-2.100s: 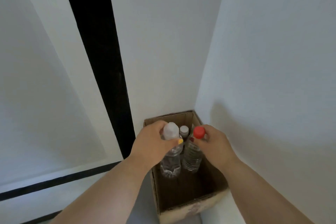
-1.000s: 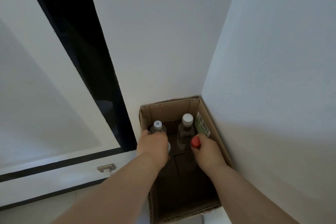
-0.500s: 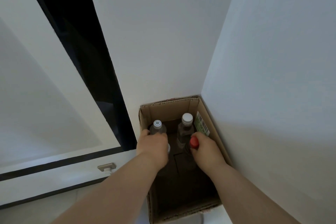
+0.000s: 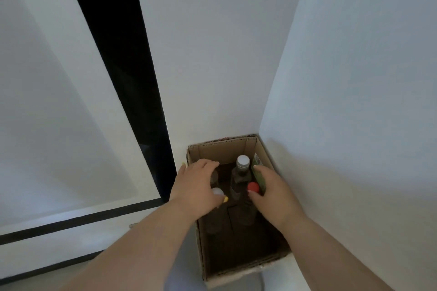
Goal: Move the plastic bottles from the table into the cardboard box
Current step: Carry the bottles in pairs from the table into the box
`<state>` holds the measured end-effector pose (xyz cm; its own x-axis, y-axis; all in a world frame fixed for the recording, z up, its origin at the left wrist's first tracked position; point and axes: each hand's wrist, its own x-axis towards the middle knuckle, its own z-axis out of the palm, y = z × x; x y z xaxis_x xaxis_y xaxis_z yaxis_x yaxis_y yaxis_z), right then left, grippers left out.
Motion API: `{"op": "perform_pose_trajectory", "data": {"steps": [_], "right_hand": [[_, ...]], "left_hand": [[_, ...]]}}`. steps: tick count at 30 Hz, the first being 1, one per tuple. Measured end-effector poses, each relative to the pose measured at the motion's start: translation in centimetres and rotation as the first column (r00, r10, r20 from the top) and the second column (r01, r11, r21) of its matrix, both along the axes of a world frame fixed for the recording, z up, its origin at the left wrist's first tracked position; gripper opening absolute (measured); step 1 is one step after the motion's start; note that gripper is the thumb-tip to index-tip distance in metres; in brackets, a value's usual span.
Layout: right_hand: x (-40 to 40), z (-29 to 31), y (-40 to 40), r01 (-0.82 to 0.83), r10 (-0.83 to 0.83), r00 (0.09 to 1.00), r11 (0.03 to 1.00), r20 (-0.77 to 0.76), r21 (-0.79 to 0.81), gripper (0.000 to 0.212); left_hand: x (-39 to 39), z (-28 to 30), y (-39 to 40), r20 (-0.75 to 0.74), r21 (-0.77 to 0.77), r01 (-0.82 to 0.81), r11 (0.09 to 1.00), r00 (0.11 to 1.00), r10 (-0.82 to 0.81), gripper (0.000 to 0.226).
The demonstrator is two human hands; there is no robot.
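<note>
An open cardboard box (image 4: 221, 151) stands on the floor in a wall corner, with several clear plastic bottles upright inside. A grey-capped bottle (image 4: 242, 162) is at the back. A white-capped bottle (image 4: 217, 191) sits just under my left hand (image 4: 197, 186), whose fingers stretch flat over the box's back left, hiding another bottle there. A red-capped bottle (image 4: 253, 187) stands by the thumb of my right hand (image 4: 272, 192), whose fingers lie spread along the right wall. Neither hand closes around a bottle.
White walls (image 4: 354, 101) hem the box in at the back and right. A black vertical strip (image 4: 123, 66) and a white panel with a black line (image 4: 71, 222) are to the left. A green label (image 4: 256, 163) is on the box's inner right wall.
Both hands have let go of the white-capped and red-capped bottles, which now stand in the box. The fingers have spread and lifted slightly.
</note>
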<state>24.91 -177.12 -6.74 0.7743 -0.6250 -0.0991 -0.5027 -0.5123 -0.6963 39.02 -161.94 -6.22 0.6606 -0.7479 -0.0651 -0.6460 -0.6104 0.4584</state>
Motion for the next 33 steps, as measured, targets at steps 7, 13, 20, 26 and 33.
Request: {"op": "perform_pose_trajectory", "data": {"steps": [7,13,20,26,33], "right_hand": [[-3.6,8.2,3.7,0.017,-0.002,0.980,0.997,0.200,-0.074,0.062],[-9.3,14.8,9.6,-0.041,0.045,0.918,0.999,0.394,-0.020,0.063],[-18.8,20.7,17.5,-0.151,0.190,0.831,0.982,0.523,-0.116,0.066],[-28.5,23.8,25.9,-0.244,0.274,0.784,0.961,0.556,-0.130,0.070],[-35.7,26.4,36.8,-0.302,0.334,0.756,0.941,0.563,-0.152,0.076]], "left_hand": [[-1.9,6.2,5.2,-0.212,-0.360,-0.079,0.929,0.977,0.001,0.088],[-7.5,12.4,11.6,-0.219,-0.475,-0.080,0.876,0.975,-0.029,0.093],[-18.4,17.8,20.0,-0.169,-0.560,-0.064,0.826,0.985,-0.038,0.093],[-29.9,20.5,29.7,-0.164,-0.602,-0.102,0.792,0.986,0.003,0.093],[-37.7,23.5,41.9,-0.112,-0.642,-0.117,0.758,0.992,0.058,0.090]]}}
